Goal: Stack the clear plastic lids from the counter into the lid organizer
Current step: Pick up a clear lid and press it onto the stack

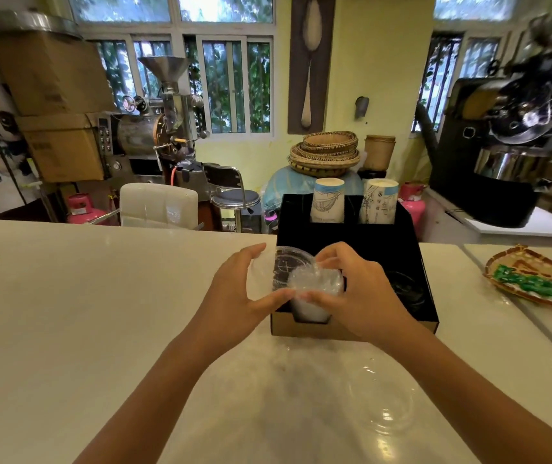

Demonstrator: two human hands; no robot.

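A black lid organizer with a cardboard front stands on the white counter. Its front-left slot holds a stack of clear plastic lids. My left hand holds a clear lid tilted at the organizer's left edge, over that slot. My right hand rests its fingers on top of the stack. Another clear lid lies flat on the counter in front of the organizer, beside my right forearm.
Two stacks of paper cups stand in the organizer's back slots. A woven tray with green items lies at the right. Beyond the counter are a chair, coffee roasters and cardboard boxes.
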